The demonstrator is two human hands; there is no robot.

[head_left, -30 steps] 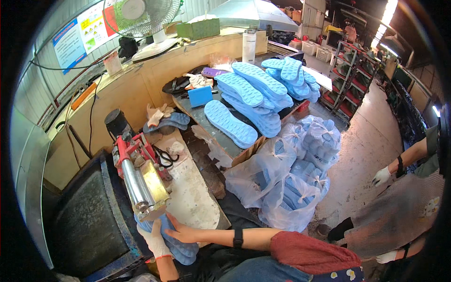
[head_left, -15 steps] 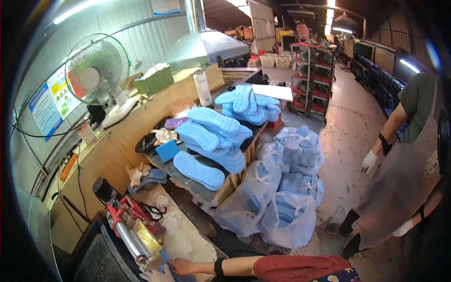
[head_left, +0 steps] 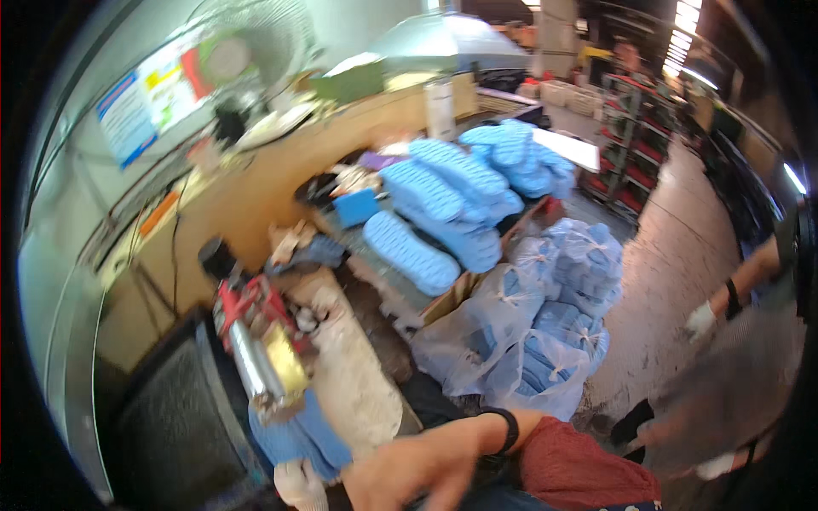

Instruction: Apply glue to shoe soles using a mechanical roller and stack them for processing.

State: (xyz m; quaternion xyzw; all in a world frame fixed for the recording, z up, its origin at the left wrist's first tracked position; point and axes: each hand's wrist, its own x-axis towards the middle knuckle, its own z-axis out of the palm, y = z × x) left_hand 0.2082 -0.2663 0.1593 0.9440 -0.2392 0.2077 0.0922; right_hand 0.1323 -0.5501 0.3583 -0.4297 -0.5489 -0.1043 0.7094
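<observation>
Flat blue soles (head_left: 300, 436) lie side by side under the metal roller (head_left: 260, 370) of a red hand-fed machine (head_left: 247, 317) at lower left. My left hand (head_left: 298, 484), in a white glove, closes on the near end of these soles, at the picture's bottom. Just to its right is my right hand (head_left: 413, 467), bare, with a dark wristband and a red sleeve. Motion smears its fingers, and I see nothing held in it. More light blue soles (head_left: 443, 183) are heaped on the dark table ahead, one lying apart (head_left: 411, 254) at the near edge.
Knotted clear bags (head_left: 528, 341) of blue soles stand right of the table. A pale board (head_left: 362, 383) lies beside the machine, a black tray (head_left: 187, 417) to its left. At right stands another person (head_left: 724, 375) in an apron. A shelf rack (head_left: 635, 140) is farther back.
My view has swung left and down, blurring the picture. My right hand has drawn back from the roller toward me. More of the blue soles now shows on the near side of the roller.
</observation>
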